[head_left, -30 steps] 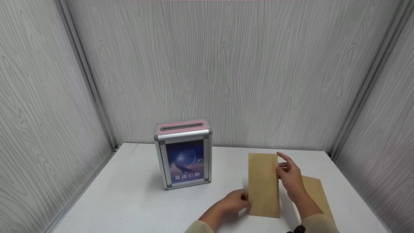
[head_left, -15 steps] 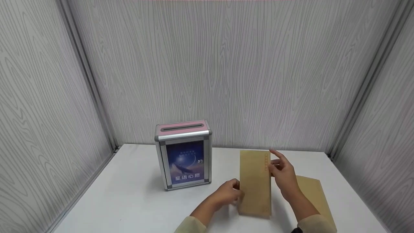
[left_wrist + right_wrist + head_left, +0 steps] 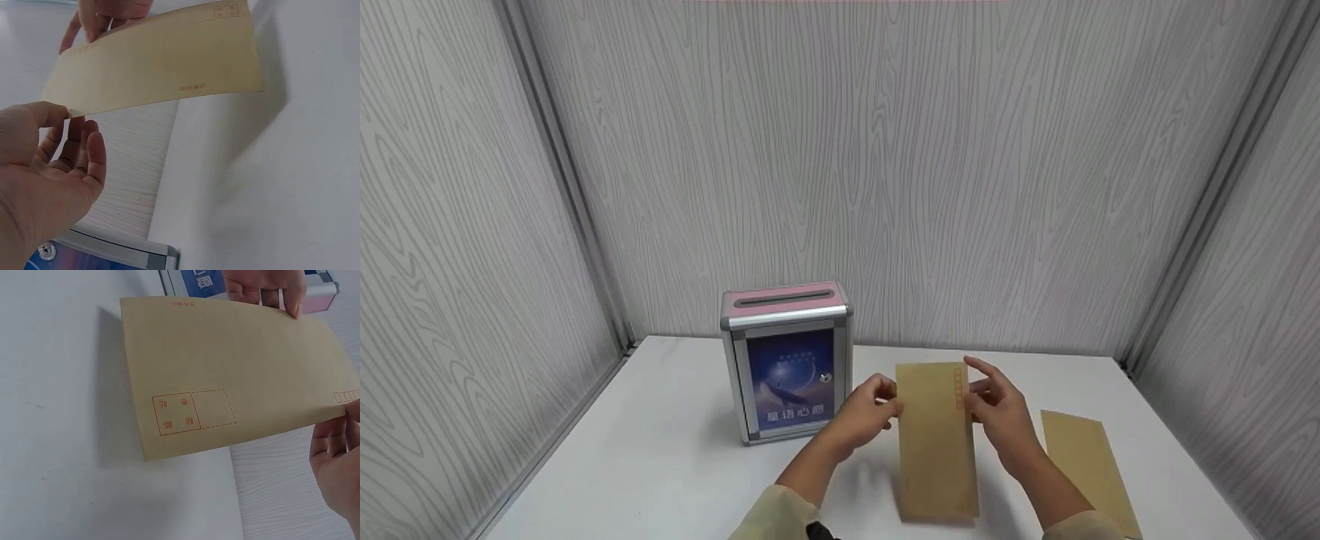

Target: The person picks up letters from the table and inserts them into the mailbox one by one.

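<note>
A brown paper envelope (image 3: pixel 936 442) with red postcode boxes is held lengthwise above the table, between both hands. My left hand (image 3: pixel 864 412) pinches its left edge in the upper part, thumb in front and fingers behind. On the opposite edge my right hand (image 3: pixel 1001 412) pinches it near the postcode boxes, index finger extended by the top corner. In the right wrist view the envelope (image 3: pixel 225 365) shows a red printed stamp frame, and it bows slightly. To the left of the hands stands a silver-framed box (image 3: pixel 791 375) with a pink slotted top and a blue picture door.
A second brown envelope (image 3: pixel 1087 469) lies on the white table (image 3: pixel 660 465) to the right, beside my right forearm. Wood-grain panels (image 3: pixel 855 165) enclose the table at the back and both sides. A small lock (image 3: pixel 825 378) sits on the box door.
Both hands and the envelope have moved left, closer to the box. My left hand has slid up from the envelope's lower edge to its upper part. The second envelope is more exposed.
</note>
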`<control>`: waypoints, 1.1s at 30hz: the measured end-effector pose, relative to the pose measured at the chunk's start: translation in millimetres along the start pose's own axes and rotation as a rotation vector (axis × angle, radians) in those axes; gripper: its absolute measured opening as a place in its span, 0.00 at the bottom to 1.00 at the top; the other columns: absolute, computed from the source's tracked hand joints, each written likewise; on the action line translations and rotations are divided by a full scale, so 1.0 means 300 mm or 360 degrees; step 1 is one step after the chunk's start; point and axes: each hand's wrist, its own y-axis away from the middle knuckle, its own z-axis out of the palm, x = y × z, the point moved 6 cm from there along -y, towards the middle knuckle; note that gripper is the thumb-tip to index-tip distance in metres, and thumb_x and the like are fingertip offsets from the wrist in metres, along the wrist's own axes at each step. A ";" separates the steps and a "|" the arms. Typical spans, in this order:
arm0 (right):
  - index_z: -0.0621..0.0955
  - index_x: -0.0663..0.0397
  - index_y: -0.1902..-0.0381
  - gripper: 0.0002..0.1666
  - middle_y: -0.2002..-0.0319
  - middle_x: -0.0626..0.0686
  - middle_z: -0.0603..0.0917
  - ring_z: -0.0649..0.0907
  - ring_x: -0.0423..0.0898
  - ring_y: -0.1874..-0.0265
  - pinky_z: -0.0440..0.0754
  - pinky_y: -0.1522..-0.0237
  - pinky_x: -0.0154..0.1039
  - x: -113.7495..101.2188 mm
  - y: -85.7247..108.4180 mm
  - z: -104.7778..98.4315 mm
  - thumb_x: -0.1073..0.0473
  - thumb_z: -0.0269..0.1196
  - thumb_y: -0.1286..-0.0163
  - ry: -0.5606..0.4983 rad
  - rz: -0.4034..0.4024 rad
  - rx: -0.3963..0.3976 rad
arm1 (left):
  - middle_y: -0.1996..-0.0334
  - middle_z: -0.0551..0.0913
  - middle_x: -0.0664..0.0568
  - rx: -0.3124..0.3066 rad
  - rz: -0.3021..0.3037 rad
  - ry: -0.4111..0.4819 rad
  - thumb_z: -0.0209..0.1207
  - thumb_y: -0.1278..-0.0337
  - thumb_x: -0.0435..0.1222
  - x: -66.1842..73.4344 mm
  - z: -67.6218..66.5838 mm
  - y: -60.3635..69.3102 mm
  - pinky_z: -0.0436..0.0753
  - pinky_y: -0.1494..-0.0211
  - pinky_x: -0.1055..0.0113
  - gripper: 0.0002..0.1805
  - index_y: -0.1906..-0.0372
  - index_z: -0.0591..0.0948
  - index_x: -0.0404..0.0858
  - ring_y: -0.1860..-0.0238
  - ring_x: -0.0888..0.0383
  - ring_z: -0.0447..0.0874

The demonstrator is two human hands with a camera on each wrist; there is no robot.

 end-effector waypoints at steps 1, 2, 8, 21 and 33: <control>0.75 0.38 0.23 0.34 0.49 0.56 0.80 0.82 0.46 0.55 0.90 0.55 0.36 0.001 0.003 0.005 0.69 0.61 0.21 0.0002 0.0001 -0.0008 | 0.49 0.82 0.47 0.0008 0.0008 -0.0002 0.62 0.25 0.36 0.005 -0.010 -0.001 0.86 0.52 0.63 0.09 0.49 0.77 0.38 0.54 0.58 0.83; 0.75 0.38 0.23 0.34 0.49 0.56 0.80 0.82 0.46 0.55 0.90 0.55 0.36 0.001 0.006 0.009 0.69 0.61 0.21 0.0004 0.0000 -0.0015 | 0.49 0.82 0.47 0.0012 0.0011 0.0000 0.62 0.25 0.36 0.011 -0.018 0.000 0.86 0.52 0.64 0.09 0.48 0.77 0.38 0.53 0.57 0.84; 0.75 0.39 0.23 0.33 0.49 0.57 0.81 0.83 0.47 0.57 0.90 0.56 0.37 -0.001 0.017 0.031 0.68 0.62 0.21 0.0014 -0.0032 -0.0059 | 0.50 0.81 0.48 0.0052 0.0056 0.0050 0.59 0.19 0.38 0.032 -0.055 -0.001 0.84 0.54 0.64 0.09 0.47 0.76 0.38 0.52 0.55 0.86; 0.78 0.42 0.27 0.28 0.55 0.59 0.85 0.87 0.48 0.61 0.90 0.61 0.37 -0.052 0.033 0.068 0.65 0.66 0.21 0.0117 -0.0158 -0.0130 | 0.52 0.79 0.49 0.0056 0.0090 0.0107 0.59 0.18 0.37 0.062 -0.110 0.043 0.88 0.54 0.62 0.10 0.43 0.73 0.39 0.56 0.56 0.82; 0.81 0.50 0.39 0.18 0.59 0.56 0.88 0.90 0.47 0.64 0.92 0.64 0.37 -0.144 0.043 0.124 0.69 0.65 0.22 0.0382 -0.0267 -0.0152 | 0.45 0.78 0.43 0.0102 0.0186 -0.0063 0.56 0.17 0.37 0.112 -0.176 0.094 0.92 0.56 0.59 0.10 0.42 0.72 0.41 0.57 0.54 0.84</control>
